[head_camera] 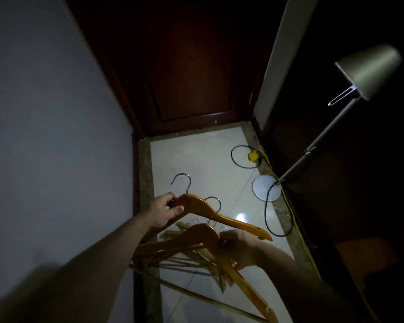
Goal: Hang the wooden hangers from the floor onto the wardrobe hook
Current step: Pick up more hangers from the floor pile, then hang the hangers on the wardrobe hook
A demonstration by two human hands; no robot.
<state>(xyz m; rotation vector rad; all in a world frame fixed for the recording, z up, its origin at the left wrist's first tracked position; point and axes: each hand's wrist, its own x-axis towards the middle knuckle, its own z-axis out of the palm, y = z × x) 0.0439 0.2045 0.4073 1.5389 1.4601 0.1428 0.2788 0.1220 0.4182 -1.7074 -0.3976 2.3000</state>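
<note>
My left hand [165,212] grips a wooden hanger [222,217] near its neck, with the metal hook pointing up and the arm slanting down to the right. My right hand [239,247] holds a second wooden hanger [196,236] at its neck, lower and nearer to me. Beneath both hands, several more wooden hangers [194,262] lie in a loose pile on the white floor tiles [196,159]. No wardrobe hook is visible in the dim light.
A dark wooden door [187,66] closes the far end of the narrow passage. A grey wall [44,113] runs on the left. A floor lamp [369,71] with a round base [259,185] stands on the right, beside black and yellow cables [289,210] and a yellow plug [253,156].
</note>
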